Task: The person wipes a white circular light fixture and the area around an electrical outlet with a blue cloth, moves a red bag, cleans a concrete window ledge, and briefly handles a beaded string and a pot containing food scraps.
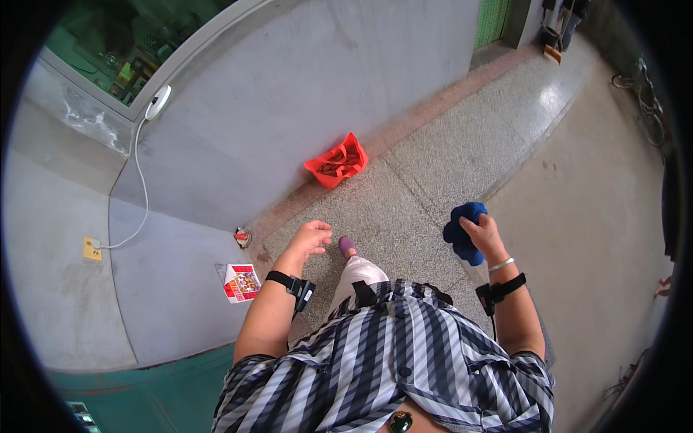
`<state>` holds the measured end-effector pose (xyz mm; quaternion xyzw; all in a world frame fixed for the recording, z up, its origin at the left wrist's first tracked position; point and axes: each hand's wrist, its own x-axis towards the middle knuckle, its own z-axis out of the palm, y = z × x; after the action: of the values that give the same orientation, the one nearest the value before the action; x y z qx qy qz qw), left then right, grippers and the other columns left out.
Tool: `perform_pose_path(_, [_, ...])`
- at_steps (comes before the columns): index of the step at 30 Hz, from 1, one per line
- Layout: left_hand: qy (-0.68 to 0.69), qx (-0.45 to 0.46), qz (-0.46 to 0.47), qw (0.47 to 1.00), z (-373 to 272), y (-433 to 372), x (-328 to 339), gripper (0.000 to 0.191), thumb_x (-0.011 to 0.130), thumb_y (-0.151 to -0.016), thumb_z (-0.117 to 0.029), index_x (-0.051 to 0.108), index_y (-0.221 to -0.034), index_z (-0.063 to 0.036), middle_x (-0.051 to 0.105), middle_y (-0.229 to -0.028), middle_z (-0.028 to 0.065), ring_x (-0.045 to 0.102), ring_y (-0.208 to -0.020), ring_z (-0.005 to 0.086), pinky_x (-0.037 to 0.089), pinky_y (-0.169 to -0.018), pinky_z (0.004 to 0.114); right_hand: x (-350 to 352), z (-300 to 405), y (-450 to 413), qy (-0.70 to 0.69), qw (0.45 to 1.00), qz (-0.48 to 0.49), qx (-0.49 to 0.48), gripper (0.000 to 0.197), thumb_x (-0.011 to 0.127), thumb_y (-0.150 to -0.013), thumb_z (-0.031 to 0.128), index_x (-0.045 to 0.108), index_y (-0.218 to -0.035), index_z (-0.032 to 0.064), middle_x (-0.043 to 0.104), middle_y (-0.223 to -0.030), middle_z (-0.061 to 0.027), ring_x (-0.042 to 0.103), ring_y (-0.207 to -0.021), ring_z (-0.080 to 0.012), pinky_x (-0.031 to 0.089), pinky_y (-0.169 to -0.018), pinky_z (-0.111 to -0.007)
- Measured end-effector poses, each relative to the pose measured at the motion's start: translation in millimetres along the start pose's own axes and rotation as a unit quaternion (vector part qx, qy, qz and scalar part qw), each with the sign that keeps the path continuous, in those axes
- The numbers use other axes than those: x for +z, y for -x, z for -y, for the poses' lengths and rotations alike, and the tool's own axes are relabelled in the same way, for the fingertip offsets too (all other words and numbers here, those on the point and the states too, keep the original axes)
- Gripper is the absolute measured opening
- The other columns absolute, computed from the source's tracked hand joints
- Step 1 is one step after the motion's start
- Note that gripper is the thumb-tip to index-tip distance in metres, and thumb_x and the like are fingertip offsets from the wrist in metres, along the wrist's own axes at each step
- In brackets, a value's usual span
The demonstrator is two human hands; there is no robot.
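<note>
My right hand [485, 236] grips a bunched blue cloth [464, 230], held out over the floor to my right. The thumb presses on top of the fabric; the other fingers are partly hidden. On the other side, my left hand [312, 237] hangs in the air with its fingers apart and nothing in it. Ahead of that hand, a red tote bag [328, 178] stands against the foot of the grey wall, its top gaping. Reddish-brown contents [346, 164] show inside, too small to identify.
Speckled terrazzo floor [411, 211] borders a smooth concrete strip [563, 216] on the right. A white cord [145, 178] runs down the wall to a yellow socket [92, 248]. At the far upper right stand a broom [553, 54] and a bicycle [649, 108]. A person's hand [664, 286] shows at the right rim.
</note>
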<state>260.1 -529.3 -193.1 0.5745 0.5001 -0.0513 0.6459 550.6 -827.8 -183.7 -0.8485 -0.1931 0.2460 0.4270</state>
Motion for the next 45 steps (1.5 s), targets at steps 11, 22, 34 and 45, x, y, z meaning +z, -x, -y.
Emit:
perform_pose_path(11, [-0.004, 0.01, -0.006, 1.0, -47, -126, -119, 0.029, 0.064, -0.079, -0.018, 0.055, -0.105, -0.0082, 0.058, -0.093, 0.0032, 0.057, -0.083, 0.017, 0.048, -0.072, 0.037, 18, -46, -25, 0.152, 0.966, -0.072, 0.198, 0.041, 0.067, -0.069, 0.033, 0.059, -0.07, -0.0072, 0.06, -0.064, -0.0186, 0.061, -0.063, -0.0266, 0.046, -0.059, -0.038])
perform_pose_path(22, [-0.114, -0.029, 0.063, 0.991, -130, -257, -121, 0.019, 0.059, -0.076, -0.015, 0.055, -0.094, -0.0129, 0.056, -0.074, -0.0014, 0.055, -0.063, 0.0108, 0.047, -0.053, 0.03, 21, 31, -53, 0.211, 0.937, 0.028, 0.277, 0.037, 0.062, -0.073, 0.039, 0.065, -0.085, 0.0046, 0.064, -0.085, -0.0184, 0.062, -0.08, -0.0327, 0.049, -0.071, -0.04])
perform_pose_path(34, [-0.33, -0.015, 0.117, 0.936, -203, -341, -35, 0.017, 0.057, -0.078, -0.01, 0.053, -0.094, -0.0074, 0.057, -0.074, 0.0026, 0.057, -0.061, 0.0149, 0.047, -0.048, 0.032, 17, 17, -134, 0.227, 0.943, 0.153, 0.191, 0.027, 0.059, -0.075, 0.033, 0.065, -0.084, 0.0081, 0.064, -0.079, -0.0143, 0.063, -0.076, -0.0317, 0.05, -0.069, -0.04])
perform_pose_path(45, [-0.421, 0.163, 0.148, 0.88, -132, -474, -11, 0.025, 0.062, -0.078, -0.024, 0.057, -0.09, -0.0033, 0.061, -0.084, 0.0171, 0.059, -0.077, 0.028, 0.047, -0.069, 0.038, 32, -7, -181, 0.253, 0.905, 0.175, 0.292, 0.036, 0.062, -0.076, 0.043, 0.061, -0.08, 0.0073, 0.062, -0.076, -0.0144, 0.06, -0.073, -0.0328, 0.049, -0.064, -0.041])
